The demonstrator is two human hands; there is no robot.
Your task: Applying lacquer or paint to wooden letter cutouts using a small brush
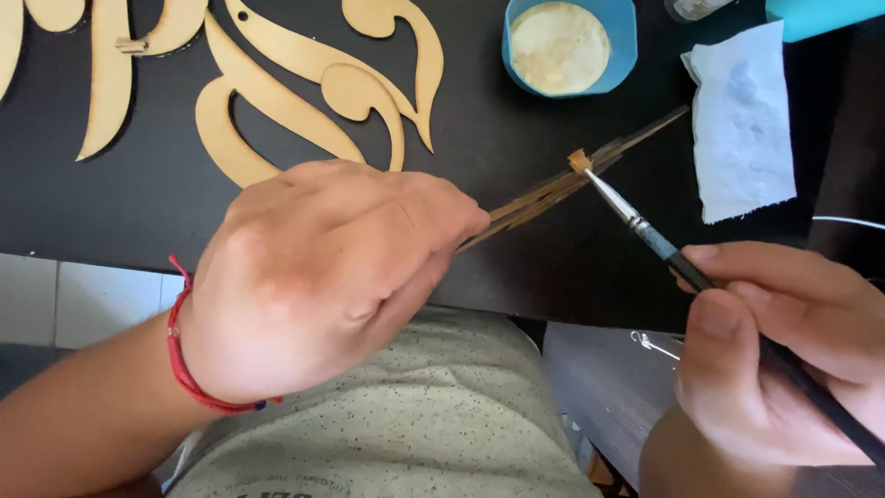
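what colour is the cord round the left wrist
Red: a thin red cord bracelet circles the left hand's wrist, clearest in the head view.

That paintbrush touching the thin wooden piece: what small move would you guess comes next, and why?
Probably a short stroke of the paintbrush along the thin wooden piece. The right hand has the bristle tip resting on its edge, the left hand holds the piece edge-up, and the blue cup of pale paint sits close behind.
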